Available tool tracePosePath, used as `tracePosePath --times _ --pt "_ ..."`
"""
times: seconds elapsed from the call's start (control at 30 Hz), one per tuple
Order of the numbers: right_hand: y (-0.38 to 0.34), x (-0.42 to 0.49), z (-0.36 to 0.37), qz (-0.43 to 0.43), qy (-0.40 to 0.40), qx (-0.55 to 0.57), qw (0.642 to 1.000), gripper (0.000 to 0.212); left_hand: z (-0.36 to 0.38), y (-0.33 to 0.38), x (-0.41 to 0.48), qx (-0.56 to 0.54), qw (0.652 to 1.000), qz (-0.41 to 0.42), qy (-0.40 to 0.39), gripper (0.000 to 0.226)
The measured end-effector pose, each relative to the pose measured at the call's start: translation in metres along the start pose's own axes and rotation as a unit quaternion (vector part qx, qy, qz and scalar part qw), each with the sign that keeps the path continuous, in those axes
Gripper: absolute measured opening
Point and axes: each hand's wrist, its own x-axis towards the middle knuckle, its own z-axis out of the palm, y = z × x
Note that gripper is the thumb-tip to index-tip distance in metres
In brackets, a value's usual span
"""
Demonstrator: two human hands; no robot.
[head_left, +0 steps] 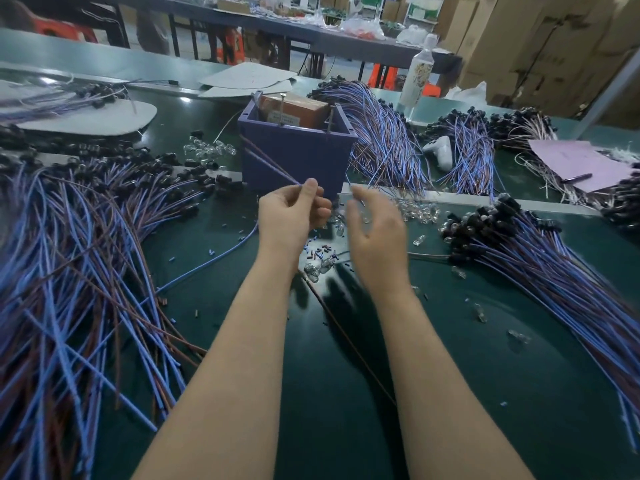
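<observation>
From over the person's shoulder, the one container close by is a purple box (pixel 298 157), open at the top, standing on the dark green desk (pixel 450 375) just beyond the hands. Inside it sits an orange-brown carton (pixel 294 110) with a pale label whose print is too small to read, and thin metal rods (pixel 282 109) stand upright along the box's rim. Further back on the right is a plastic bottle (pixel 417 77) with a patterned label, also unreadable, and behind it stacks of plain cardboard boxes (pixel 519 46). The left hand (pixel 294 213) pinches a thin blue wire (pixel 270 164) between thumb and forefinger; the wire runs up and to the left across the front of the box. The right hand (pixel 377 233) is just beside it, blurred, fingers loosely curved, and I cannot tell whether it holds anything. Heaps of blue and brown wires (pixel 69 254) lie on both sides, and small clear bulbs (pixel 318 268) are scattered under the hands.
</observation>
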Motion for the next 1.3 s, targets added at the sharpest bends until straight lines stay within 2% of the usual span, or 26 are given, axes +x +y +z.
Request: tracePosePath --times 0.07,0.23,0.3,0.47,0.67,0.8,0.83,0.9,1.03,1.3 --pt "-0.001 -0.004 0.012 -0.015 -0.076 -0.027 0.997 0.028 -0.001 -0.002 0.0 0.036 0.999 0.022 0.002 0.025" --pt "0.001 -0.007 0.015 0.028 -0.098 -0.015 0.995 0.018 -0.003 -0.004 0.002 0.08 0.995 0.05 0.016 0.026" --pt "-0.001 -0.007 0.013 0.037 -0.087 0.003 0.996 0.018 -0.002 -0.005 0.002 0.087 0.994 0.058 0.009 0.025" --pt "-0.005 -0.007 0.011 0.075 -0.071 0.058 0.993 0.024 0.0 -0.012 0.002 0.22 0.973 0.046 -0.051 0.014" --pt "0.0 -0.003 0.014 0.203 -0.07 0.16 0.963 0.011 -0.002 -0.014 0.001 0.223 0.972 0.016 -0.07 0.012" --pt "0.002 -0.001 0.014 0.257 0.0 0.219 0.941 0.009 -0.001 -0.018 0.002 0.216 0.975 0.017 -0.042 0.016" --pt "0.003 -0.001 0.014 0.256 0.02 0.229 0.939 0.008 -0.002 -0.018 0.002 0.209 0.977 0.022 -0.026 0.018" --pt "0.002 -0.003 0.01 0.219 0.032 0.188 0.957 0.021 -0.003 -0.018 0.004 0.211 0.977 0.037 0.013 0.02" --pt "-0.006 -0.008 0.008 0.138 -0.017 0.094 0.986 0.041 -0.006 -0.016 0.006 0.199 0.975 0.061 0.083 0.017" --pt "-0.011 -0.007 0.012 0.123 -0.064 0.062 0.988 0.042 -0.004 -0.014 0.003 0.239 0.963 0.116 0.054 0.023"
